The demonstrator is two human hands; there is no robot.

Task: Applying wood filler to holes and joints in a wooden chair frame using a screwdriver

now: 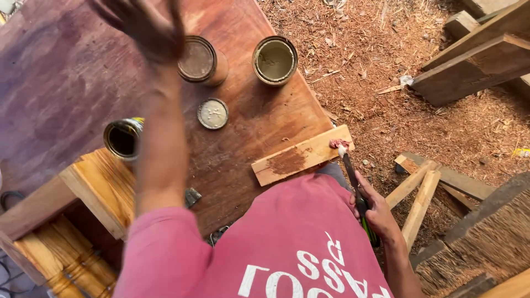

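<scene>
Left hand (pixel 144 26) raised, right hand (pixel 375 212) gripping putty knife (pixel 353 179)

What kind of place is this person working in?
Most likely a small, rough woodworking shop. Sawdust and shavings cover the ground, offcuts of timber lie about, and open tins stand on a reddish board. The right hand holds a knife with paste on it.
</scene>
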